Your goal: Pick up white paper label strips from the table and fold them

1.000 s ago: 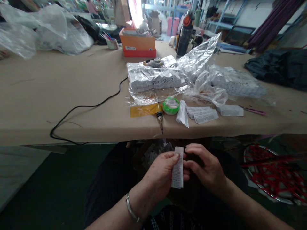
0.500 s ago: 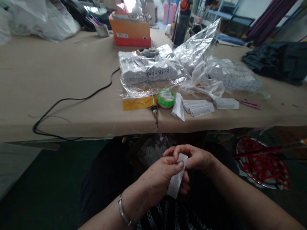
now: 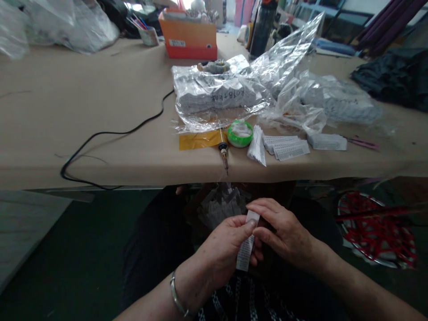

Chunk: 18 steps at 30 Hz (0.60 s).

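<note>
A narrow white paper strip [image 3: 245, 256] with small dark print lies in the person's left hand [image 3: 227, 243], below the front edge of a table covered in tan paper [image 3: 83, 98]. The left thumb presses on the strip's face, with fingers behind it; the lines of print are too small to read. The right hand [image 3: 287, 229] curves beside the strip's upper end, thumb and fingers parted by a modest gap; whether its fingertips touch the paper cannot be told.

On the table, a bundle of white material in clear, shiny plastic [image 3: 217, 98] bears black handwriting that looks like "ROJB+K", followed by an unclear mark. To its right, a clear plastic bag with whitish contents [image 3: 347, 104] has fainter, illegible handwriting.

Along the near edge stand or lie a folded white paper stack [image 3: 257, 147], a fan of white printed labels [image 3: 292, 149] with rows of tiny text, and a compact block of white labels [image 3: 327, 142]. Left of these are a round bright-green tub [image 3: 239, 143] with white stuff inside and a slim metal-tipped tool [image 3: 224, 154].

Behind the bundle, an orange-and-red cardboard box [image 3: 197, 38] carries a white sticker [image 3: 177, 43], its dark print unreadable.
</note>
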Motion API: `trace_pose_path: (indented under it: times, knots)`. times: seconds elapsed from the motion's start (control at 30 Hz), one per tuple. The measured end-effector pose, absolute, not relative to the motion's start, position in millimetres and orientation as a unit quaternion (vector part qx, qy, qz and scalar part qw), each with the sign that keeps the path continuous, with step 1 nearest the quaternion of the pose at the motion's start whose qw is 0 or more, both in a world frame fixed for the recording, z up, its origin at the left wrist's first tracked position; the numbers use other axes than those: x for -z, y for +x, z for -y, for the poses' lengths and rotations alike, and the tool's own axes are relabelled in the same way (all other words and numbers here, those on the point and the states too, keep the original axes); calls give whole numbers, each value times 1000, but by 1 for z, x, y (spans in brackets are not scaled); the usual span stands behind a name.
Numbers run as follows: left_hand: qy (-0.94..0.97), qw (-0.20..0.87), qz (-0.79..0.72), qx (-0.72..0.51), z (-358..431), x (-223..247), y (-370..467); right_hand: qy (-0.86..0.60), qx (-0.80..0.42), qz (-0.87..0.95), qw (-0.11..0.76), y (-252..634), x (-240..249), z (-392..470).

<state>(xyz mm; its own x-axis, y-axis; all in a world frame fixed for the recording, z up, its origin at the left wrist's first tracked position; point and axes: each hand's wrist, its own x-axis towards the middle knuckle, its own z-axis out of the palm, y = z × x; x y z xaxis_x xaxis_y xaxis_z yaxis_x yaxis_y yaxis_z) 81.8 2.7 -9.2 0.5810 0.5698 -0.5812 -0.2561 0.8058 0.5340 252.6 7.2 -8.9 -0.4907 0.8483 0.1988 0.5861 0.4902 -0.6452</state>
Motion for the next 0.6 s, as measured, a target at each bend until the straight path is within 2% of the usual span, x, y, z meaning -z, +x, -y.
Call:
trace_pose_path:
  times: [0.13, 0.27, 0.37, 0.5, 0.6]
  knots:
    - [197, 865, -386, -251, -3, 10, 81, -442, -219, 822, 284, 247, 10, -7]
    - [187, 862, -397, -255, -4, 11, 81, -445, -258, 809, 283, 246, 12, -6]
    - [182, 859, -396, -270, -5, 9, 80, -474, -346, 751, 302, 246, 15, -7]
    - [204, 839, -409, -294, -6, 8, 79, -499, -536, 587, 345, 242, 17, -16]
    - [219, 821, -431, -304, -6, 8, 78, -499, -610, 512, 343, 235, 16, -24]
